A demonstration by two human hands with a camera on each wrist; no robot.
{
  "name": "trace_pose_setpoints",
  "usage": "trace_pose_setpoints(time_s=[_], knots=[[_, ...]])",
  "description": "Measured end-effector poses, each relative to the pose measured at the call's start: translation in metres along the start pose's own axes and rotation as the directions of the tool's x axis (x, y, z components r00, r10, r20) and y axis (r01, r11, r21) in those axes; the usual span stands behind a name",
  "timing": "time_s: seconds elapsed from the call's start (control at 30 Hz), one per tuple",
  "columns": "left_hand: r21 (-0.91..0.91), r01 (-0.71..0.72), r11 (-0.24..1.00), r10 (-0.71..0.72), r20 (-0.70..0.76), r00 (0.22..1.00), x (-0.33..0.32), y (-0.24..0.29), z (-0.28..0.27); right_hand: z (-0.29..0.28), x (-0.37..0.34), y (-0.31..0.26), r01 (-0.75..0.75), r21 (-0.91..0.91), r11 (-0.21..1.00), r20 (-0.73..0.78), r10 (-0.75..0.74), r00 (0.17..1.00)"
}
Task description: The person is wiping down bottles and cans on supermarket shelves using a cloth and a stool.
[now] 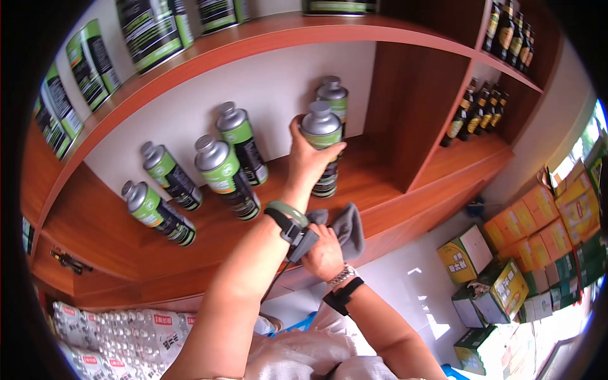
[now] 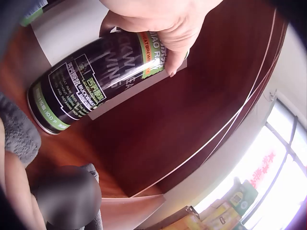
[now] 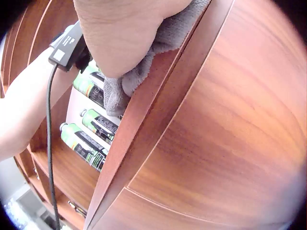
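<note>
Five cans [image 1: 229, 180] are standing on the shelf [image 1: 373, 168] around the left hand [image 1: 306, 161], and this hand is gripping a sixth can [image 2: 91, 81]. The left thumb is lying across one side of it and the other fingers are curling round the other side, close below the grey cap, so they are pinching the can by its upper part. Its dark body is reaching down below the fingers, and its base is sitting at the board or just over it; I cannot tell which. One of the five is standing just behind these fingers; the other four are standing to the left of them, two near and two farther.

The right hand [image 1: 324, 254] is holding a grey cloth [image 1: 350, 234] at the shelf's front edge, below the left fingers. Its fingers are bending into the cloth, but the tips are hiding there, so I cannot tell how tightly they are pressing. The cloth is showing on both sides of the right fingers.

Above the left fingers, containers [image 1: 155, 31] are standing on a higher board. To their right, past an upright panel, bottles [image 1: 487, 114] are standing on two levels. Lower to the right, boxes [image 1: 506, 288] are resting in piles.
</note>
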State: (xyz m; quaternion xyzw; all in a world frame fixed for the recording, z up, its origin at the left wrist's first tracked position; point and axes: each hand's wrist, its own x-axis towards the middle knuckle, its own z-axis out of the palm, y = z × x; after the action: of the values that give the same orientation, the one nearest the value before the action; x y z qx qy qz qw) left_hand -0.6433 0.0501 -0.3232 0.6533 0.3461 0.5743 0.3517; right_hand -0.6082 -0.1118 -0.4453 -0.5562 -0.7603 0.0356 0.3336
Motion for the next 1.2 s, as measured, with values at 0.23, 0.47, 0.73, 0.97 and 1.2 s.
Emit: trace_pose_setpoints(time_s=[0.23,0.47,0.73,0.97,1.2], knots=[[0.043,-0.067,0.997,0.066,0.013,0.998,-0.019,0.006,-0.019,-0.003,0.001,-0.001,0.047,0.038,0.998,-0.05,-0.045,0.998],[-0.192,-0.068,0.979,0.072,0.017,0.997,-0.075,0.065,-0.08,-0.005,-0.001,-0.002,0.045,-0.006,0.999,-0.001,-0.045,0.999],[-0.148,-0.141,0.979,0.104,-0.235,0.966,-0.121,0.091,-0.189,-0.001,-0.002,-0.005,0.048,-0.033,0.998,-0.015,-0.048,0.999],[-0.08,-0.072,0.994,0.051,-0.242,0.969,-0.156,0.087,-0.239,0.001,-0.004,-0.012,0.039,-0.037,0.999,-0.077,-0.041,0.996],[-0.08,-0.03,0.996,0.011,-0.228,0.974,-0.158,0.066,-0.266,0.006,-0.001,-0.011,0.039,-0.082,0.996,-0.074,-0.045,0.996]])
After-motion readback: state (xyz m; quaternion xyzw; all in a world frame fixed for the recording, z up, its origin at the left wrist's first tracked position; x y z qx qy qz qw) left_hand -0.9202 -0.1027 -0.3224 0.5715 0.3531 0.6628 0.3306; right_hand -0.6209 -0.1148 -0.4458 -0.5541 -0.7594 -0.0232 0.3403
